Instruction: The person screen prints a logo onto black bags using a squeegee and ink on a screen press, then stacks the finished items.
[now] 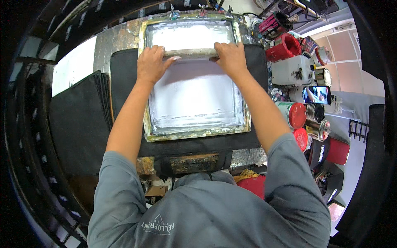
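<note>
We have the left hand (151, 64) and right hand (229, 58) both clamped on the squeegee (191, 53) near the far end of the printing screen (194, 97), white ink already spread over the mesh, the black fabric (124, 70) beneath not yet uncovered.

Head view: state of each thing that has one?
left hand: shut on squeegee
right hand: shut on squeegee
squeegee: lying across the far part of the screen, held at both ends
screen frame: flat on black fabric, mesh coated with white ink
black fabric: spread flat under the frame
phone: display lit
red-lidded jar: lidded
</note>
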`<state>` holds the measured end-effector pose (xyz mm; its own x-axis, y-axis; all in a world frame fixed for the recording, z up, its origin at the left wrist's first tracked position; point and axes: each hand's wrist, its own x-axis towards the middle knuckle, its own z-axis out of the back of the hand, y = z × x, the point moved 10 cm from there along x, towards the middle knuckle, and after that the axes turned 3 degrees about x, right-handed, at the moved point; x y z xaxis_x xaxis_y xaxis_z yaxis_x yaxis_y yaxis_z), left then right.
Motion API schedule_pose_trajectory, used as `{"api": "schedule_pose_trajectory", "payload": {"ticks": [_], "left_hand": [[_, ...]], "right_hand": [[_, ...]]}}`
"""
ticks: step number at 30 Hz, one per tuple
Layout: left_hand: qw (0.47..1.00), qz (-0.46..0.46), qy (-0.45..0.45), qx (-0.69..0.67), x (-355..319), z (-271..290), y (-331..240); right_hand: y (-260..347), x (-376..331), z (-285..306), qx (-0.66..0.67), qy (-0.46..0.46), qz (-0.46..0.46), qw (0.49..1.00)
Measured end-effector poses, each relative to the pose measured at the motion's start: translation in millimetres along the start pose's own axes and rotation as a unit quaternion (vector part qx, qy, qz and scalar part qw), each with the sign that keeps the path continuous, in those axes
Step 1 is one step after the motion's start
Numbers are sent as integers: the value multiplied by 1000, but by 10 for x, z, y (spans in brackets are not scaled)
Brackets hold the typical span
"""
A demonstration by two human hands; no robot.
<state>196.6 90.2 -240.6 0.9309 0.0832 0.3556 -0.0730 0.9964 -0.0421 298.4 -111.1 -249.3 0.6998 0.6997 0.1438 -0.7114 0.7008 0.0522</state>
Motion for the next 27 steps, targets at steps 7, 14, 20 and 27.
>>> {"api": "schedule_pose_trajectory", "payload": {"ticks": [7, 14, 20, 27], "left_hand": [[999, 17, 13, -23, -293, -4, -59], [1000, -3, 12, -13, -763, 181, -274], [1000, -15, 2, -25, -1253, 398, -484], [999, -29, 1, -14, -1779, 634, -693]], "right_hand": [[114, -242, -48, -37, 44, 4, 998], [307, -750, 36, -23, 37, 6, 999], [537, -1295, 122, -19, 35, 2, 999], [775, -1844, 206, -34, 40, 12, 999]]}}
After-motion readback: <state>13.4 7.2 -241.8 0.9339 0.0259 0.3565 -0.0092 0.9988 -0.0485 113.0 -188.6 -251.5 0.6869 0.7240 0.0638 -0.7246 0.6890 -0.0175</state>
